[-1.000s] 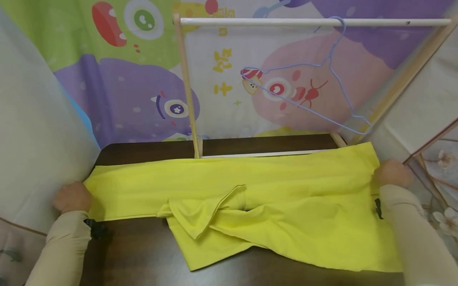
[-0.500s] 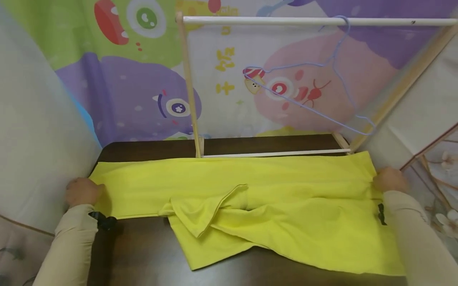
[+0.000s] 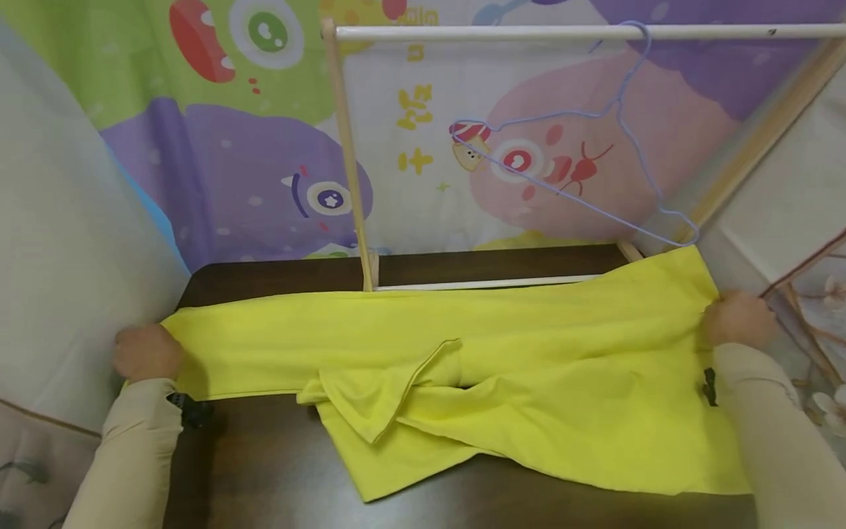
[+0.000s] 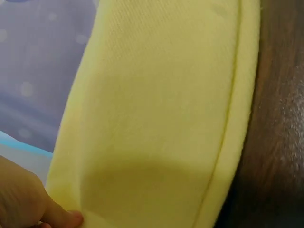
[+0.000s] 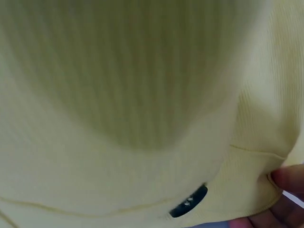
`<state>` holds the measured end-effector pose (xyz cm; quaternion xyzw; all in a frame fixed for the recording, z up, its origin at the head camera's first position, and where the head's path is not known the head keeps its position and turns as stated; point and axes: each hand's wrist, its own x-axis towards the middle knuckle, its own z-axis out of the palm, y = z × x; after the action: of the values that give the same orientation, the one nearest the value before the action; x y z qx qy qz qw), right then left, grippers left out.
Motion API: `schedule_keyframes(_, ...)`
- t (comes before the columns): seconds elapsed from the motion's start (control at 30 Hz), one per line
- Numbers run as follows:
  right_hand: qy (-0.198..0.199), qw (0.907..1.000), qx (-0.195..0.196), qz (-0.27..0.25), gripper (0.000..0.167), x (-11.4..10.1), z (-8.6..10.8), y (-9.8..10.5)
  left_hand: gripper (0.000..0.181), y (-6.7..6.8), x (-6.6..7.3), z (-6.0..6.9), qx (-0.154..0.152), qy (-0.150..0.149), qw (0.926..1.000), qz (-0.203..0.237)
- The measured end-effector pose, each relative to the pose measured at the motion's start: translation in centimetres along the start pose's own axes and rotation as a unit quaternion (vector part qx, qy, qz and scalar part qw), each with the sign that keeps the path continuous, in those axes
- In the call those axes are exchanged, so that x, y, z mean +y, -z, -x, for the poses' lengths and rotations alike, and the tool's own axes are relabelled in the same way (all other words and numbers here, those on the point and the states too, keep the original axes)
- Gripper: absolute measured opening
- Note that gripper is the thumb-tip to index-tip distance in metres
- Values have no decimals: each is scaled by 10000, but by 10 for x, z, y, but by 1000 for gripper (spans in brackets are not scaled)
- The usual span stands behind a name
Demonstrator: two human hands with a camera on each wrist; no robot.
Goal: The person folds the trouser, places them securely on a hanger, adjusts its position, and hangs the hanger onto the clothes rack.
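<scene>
A yellow garment lies stretched across the dark table, a long narrow part to the left and a wider part to the right. Near its middle, a flap is folded over in a loose bunch. At the narrow end my left hand grips the cloth; thumb and finger pinch its edge in the left wrist view. My right hand holds the opposite end, pulling that corner slightly up. In the right wrist view, its thumb lies over the hem and fingers sit beneath. A small dark label shows nearby.
Behind the garment stands a wooden rack with a white top bar. A blue wire hanger hangs from it. The brown table shows in front. A cartoon-print curtain covers the back, with pale fabric at both sides.
The right hand first lowers its end of the garment, then lifts it again, raising the far right corner. The left hand shifts inward, then slightly back out. Both keep their hold.
</scene>
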<state>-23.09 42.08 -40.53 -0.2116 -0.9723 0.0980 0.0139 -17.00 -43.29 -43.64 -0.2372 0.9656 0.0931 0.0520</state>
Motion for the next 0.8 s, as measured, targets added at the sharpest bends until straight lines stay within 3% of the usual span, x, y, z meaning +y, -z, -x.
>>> schedule_keyframes(0.13,-327,9993,105,-126,48,-1,3,2,48,5,-1,7,-57,130,9997,185)
schedule_keyframes(0.23,-344,9992,133,-136,48,-2,4,2,50,7,-3,12,-19,230,9993,302)
schedule_keyframes(0.37,-245,9997,-90,5,47,-1,1,3,50,7,-3,12,105,54,9993,351)
schedule_keyframes(0.57,351,9956,-848,215,45,6,-5,-4,48,-9,-4,7,476,-333,9973,452)
schedule_keyframes(0.7,820,9909,-1016,315,46,10,-7,-10,46,-17,-4,9,346,-525,9967,520)
schedule_keyframes(0.8,903,9907,-974,300,43,10,-8,-12,38,-20,-5,8,285,-560,9967,522)
